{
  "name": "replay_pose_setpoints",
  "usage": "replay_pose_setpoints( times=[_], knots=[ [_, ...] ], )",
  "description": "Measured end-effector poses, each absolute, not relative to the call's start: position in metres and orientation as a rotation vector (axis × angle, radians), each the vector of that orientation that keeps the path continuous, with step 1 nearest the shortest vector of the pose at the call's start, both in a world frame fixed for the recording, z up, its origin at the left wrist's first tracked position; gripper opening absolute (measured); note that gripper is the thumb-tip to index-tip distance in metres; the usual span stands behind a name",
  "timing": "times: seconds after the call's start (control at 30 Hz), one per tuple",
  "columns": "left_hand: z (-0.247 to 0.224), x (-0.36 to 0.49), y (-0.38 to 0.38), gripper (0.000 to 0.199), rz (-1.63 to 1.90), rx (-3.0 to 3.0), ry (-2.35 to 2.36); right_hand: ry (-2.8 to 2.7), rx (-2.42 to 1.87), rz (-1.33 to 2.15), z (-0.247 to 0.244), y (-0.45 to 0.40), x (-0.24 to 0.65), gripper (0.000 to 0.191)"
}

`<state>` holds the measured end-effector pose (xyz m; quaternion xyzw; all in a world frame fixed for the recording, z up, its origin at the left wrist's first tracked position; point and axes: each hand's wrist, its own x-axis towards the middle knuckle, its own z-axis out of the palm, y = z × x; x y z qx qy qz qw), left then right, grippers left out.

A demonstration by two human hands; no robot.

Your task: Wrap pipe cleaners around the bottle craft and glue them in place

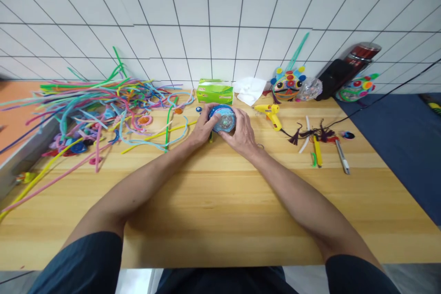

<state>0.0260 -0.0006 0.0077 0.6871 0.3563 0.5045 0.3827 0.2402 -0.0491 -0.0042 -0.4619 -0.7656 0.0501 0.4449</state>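
Between my two hands is a round craft piece (225, 121), with blue coiled pipe cleaner around its rim and a clear, shiny middle. My left hand (204, 127) grips its left side, thumb lying over the front. My right hand (244, 133) curls around the right side, its thumb at the lower edge. The fingers behind the piece are partly hidden. Just left of my left hand lies a small dark blue disc (199, 109). Behind the piece stands a green tissue pack (215, 92).
Many coloured pipe cleaners (113, 96) heap at the left. A yellow glue gun (270, 112) lies to the right, with a white tissue (251, 89) behind it. Decorated round figures (288, 83), a dark red flask (361, 57), tassels (325, 133) and a utility knife (342, 157) are further right.
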Motion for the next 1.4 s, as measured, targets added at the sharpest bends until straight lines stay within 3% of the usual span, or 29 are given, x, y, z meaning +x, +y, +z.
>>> replay_pose_setpoints(
  times=[0.23, 0.43, 0.6, 0.7, 0.83, 1.23, 1.4],
  knots=[
    [0.007, 0.034, -0.008, 0.057, 1.288, 1.727, 0.857, -1.839, -1.139, 0.054, 0.004, -0.047, 0.255, 0.098],
    [0.008, 0.04, -0.004, 0.056, 1.287, 1.755, 0.82, -1.571, -1.197, -0.213, 0.06, -0.063, 0.306, 0.07],
    [0.003, 0.044, -0.002, 0.057, 1.323, 1.716, 0.807, -1.392, -1.486, -0.349, 0.064, -0.083, 0.371, 0.078],
    [0.001, 0.044, 0.0, 0.057, 1.34, 1.712, 0.811, -1.315, -1.759, -0.178, 0.043, -0.081, 0.394, 0.086],
    [0.0, 0.043, 0.002, 0.058, 1.353, 1.711, 0.82, -1.372, -1.941, 0.126, 0.025, -0.068, 0.396, 0.083],
    [-0.006, 0.042, 0.004, 0.056, 1.374, 1.664, 0.812, -1.458, -2.061, 0.425, 0.052, -0.03, 0.375, 0.021],
    [-0.004, 0.041, 0.002, 0.058, 1.361, 1.652, 0.82, -1.461, -1.909, 0.524, 0.078, -0.04, 0.373, 0.024]
  ],
)
